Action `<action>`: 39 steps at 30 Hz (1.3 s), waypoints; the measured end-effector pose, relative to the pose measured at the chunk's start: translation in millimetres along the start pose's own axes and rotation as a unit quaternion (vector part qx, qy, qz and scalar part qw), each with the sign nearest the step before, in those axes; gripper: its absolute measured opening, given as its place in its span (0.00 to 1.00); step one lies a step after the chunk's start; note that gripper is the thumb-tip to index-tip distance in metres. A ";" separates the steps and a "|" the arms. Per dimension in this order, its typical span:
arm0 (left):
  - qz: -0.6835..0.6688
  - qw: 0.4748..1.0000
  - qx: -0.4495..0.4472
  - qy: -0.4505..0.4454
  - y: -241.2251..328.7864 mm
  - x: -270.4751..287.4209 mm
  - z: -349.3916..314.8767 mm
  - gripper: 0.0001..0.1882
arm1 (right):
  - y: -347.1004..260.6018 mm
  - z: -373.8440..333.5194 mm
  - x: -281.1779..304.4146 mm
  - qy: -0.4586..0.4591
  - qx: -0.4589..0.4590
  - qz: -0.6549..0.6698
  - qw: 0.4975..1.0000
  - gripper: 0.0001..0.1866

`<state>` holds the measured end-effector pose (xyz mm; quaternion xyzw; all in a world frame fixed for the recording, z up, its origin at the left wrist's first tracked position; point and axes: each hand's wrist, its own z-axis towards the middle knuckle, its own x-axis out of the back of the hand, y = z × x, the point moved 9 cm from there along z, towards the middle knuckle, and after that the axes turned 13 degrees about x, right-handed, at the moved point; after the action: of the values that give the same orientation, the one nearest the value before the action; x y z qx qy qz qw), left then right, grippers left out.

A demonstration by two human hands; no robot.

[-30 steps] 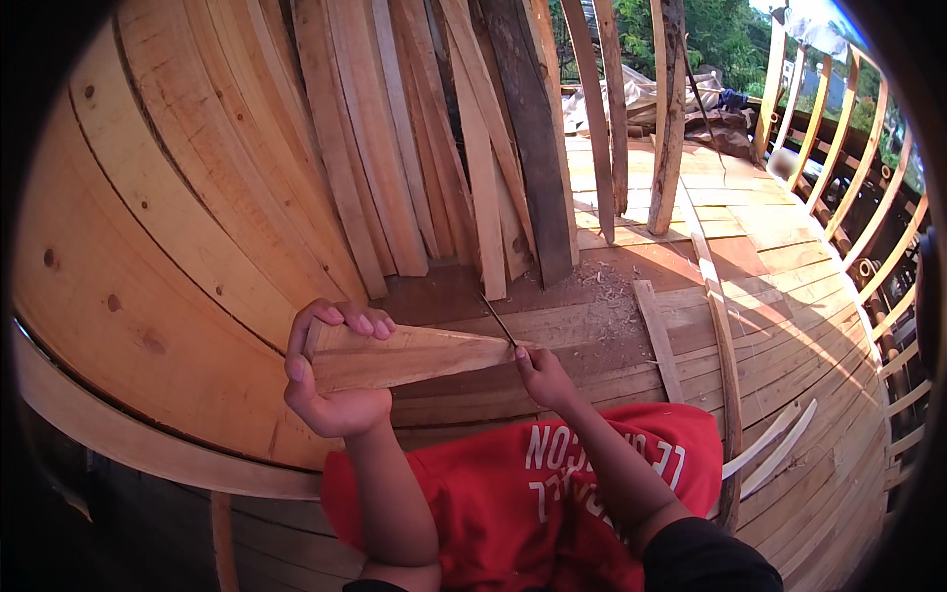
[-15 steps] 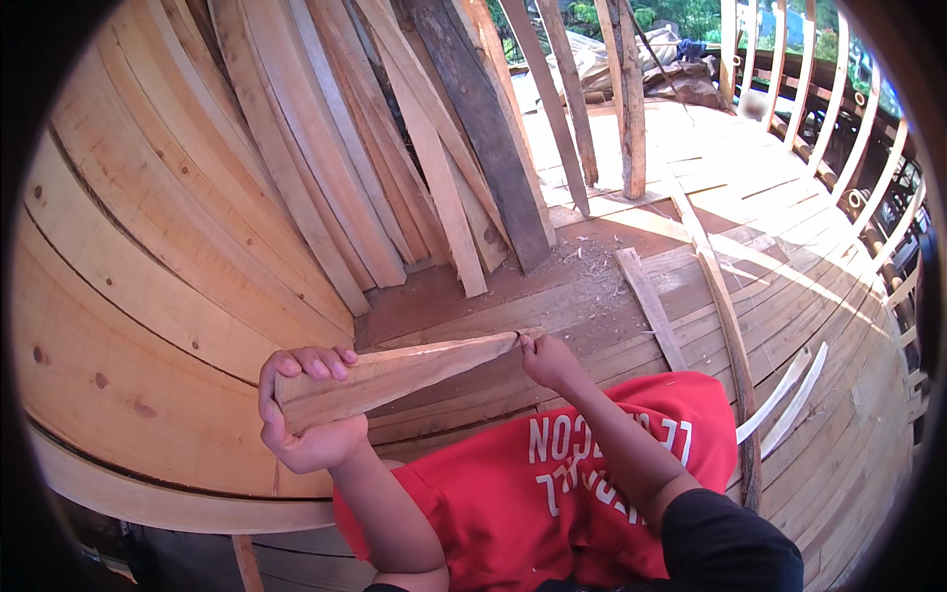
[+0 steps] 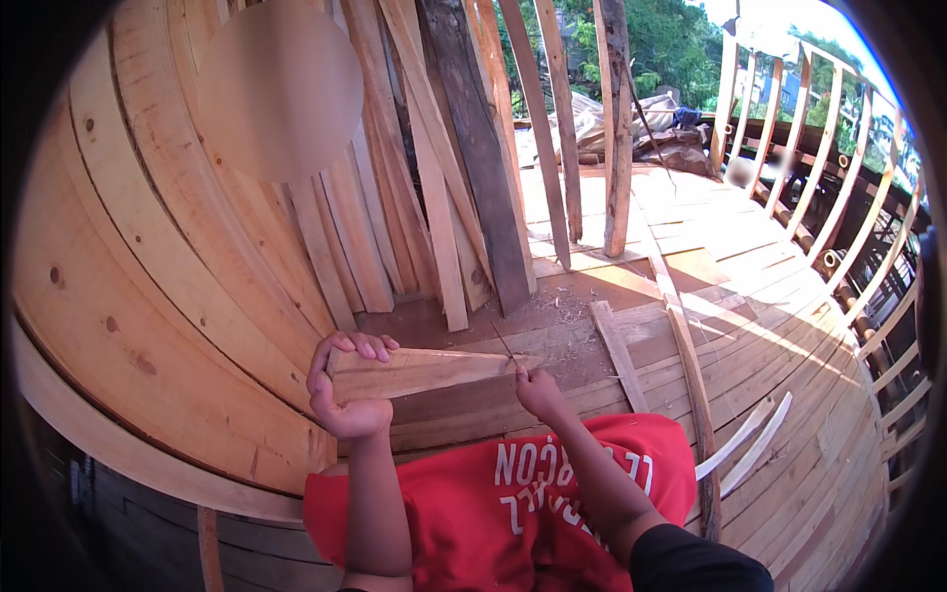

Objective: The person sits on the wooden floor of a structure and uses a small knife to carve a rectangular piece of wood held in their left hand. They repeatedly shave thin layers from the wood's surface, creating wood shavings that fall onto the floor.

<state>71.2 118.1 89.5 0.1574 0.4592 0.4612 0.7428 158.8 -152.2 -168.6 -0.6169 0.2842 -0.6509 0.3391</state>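
Observation:
My left hand (image 3: 347,387) is closed round the wide end of a tapered wooden board (image 3: 424,373), fingers over its top edge and palm below. The board points to the right and narrows to a thin tip. At that tip my right hand (image 3: 540,393) is closed, pinching a thin dark stick-like piece (image 3: 503,342) that slants up across the narrow end. Its exact kind is too fine to make out. Both forearms reach over a red cloth (image 3: 464,503) with white lettering on my lap.
Curved planks form a wall (image 3: 128,286) at the left. Several boards (image 3: 434,217) lean beside a dark post (image 3: 478,168). On the plank floor lie a short board (image 3: 619,355), a long strip (image 3: 681,345), two pale curved strips (image 3: 755,449) and shavings (image 3: 572,306). Slatted railing (image 3: 824,138) stands right.
Both hands and the board have shifted slightly right and lower in view. The thin dark piece now shows clearly, slanting upward from my right fingers. The view has tilted up a little.

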 end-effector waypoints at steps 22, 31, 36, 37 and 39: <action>0.028 1.000 0.004 -0.012 -10.9 -48.0 -22.6 0.25 | 100.9 -0.5 5.2 0.071 -0.098 0.028 0.992 0.30; 0.033 0.996 -0.024 0.082 -5.0 -11.0 -13.4 0.23 | -37.6 -9.1 5.3 0.024 0.126 0.064 0.990 0.30; 0.035 0.995 -0.025 0.087 4.6 9.7 -15.5 0.22 | -90.8 -22.9 16.9 0.017 0.095 0.025 0.995 0.30; 0.044 0.996 -0.029 0.069 4.7 7.3 -17.6 0.22 | -99.5 -24.6 20.4 0.008 0.105 0.004 0.994 0.30; 0.042 0.999 -0.019 0.024 -15.8 -17.0 -16.5 0.22 | -36.5 -4.4 22.5 0.052 0.074 0.038 0.995 0.29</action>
<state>63.5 92.6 79.5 0.1512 0.4613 0.5041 0.7143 150.9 -148.1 -126.5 -0.5442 0.2753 -0.6880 0.3933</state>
